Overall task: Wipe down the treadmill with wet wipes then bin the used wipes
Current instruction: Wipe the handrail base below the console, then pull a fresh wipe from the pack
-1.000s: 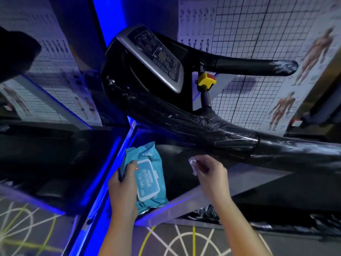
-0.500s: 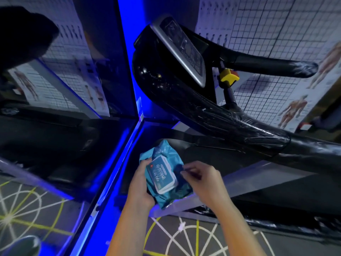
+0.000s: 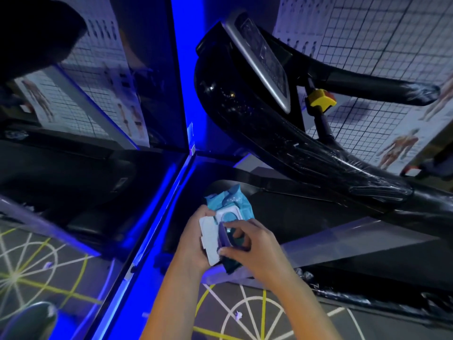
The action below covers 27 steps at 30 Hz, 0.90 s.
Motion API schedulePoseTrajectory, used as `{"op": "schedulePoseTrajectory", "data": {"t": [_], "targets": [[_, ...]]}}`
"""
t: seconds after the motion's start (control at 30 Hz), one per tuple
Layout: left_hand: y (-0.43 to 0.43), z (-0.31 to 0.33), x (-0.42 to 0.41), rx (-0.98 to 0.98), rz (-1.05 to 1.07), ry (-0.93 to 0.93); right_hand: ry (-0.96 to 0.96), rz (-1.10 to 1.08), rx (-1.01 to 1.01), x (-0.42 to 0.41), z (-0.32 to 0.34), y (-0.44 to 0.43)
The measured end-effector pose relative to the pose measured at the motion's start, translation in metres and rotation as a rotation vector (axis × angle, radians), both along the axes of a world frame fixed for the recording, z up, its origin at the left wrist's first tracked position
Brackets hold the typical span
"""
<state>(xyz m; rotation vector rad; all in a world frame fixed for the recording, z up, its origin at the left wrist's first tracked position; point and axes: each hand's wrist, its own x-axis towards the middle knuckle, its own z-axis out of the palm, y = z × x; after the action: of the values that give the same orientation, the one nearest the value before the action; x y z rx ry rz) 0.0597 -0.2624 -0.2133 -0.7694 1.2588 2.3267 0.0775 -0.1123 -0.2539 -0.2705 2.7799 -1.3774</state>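
Note:
A blue pack of wet wipes (image 3: 232, 201) is held in front of me, its white lid (image 3: 208, 238) flipped open toward the left. My left hand (image 3: 192, 239) grips the pack from the left side. My right hand (image 3: 250, 244) sits over the pack's opening and pinches a pale wipe (image 3: 223, 235) at it. The black treadmill (image 3: 282, 133) rises to the right, wrapped in shiny plastic film, with a grey console (image 3: 259, 57) and a handlebar (image 3: 382, 89) reaching right.
A yellow safety key (image 3: 322, 100) hangs below the console. Blue-lit mirror panels (image 3: 181, 69) stand at the left and behind. Anatomy posters (image 3: 397, 148) cover the wall. The floor (image 3: 245, 312) has yellow and white lines. A shoe tip (image 3: 29, 320) shows bottom left.
The pack's lid was flipped open. My right hand moved onto the pack's opening and took hold of a wipe. The view swung left.

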Motion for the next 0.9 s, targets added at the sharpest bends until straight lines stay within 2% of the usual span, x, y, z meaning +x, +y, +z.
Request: {"op": "schedulePoseTrajectory", "data": {"t": [0.27, 0.5, 0.7, 0.9], "targets": [[0.0, -0.012, -0.013, -0.156, -0.025, -0.055, 0.033, -0.113, -0.013, -0.016, -0.005, 0.015], [0.005, -0.002, -0.02, -0.148, -0.078, -0.059, 0.068, -0.099, -0.079, -0.023, -0.007, 0.02], [0.016, -0.001, -0.028, -0.131, -0.075, -0.037, 0.122, -0.057, 0.058, -0.031, -0.007, 0.024], [0.024, -0.003, -0.031, -0.131, -0.003, 0.036, 0.183, -0.108, 0.076, -0.031, -0.009, 0.034]]}}
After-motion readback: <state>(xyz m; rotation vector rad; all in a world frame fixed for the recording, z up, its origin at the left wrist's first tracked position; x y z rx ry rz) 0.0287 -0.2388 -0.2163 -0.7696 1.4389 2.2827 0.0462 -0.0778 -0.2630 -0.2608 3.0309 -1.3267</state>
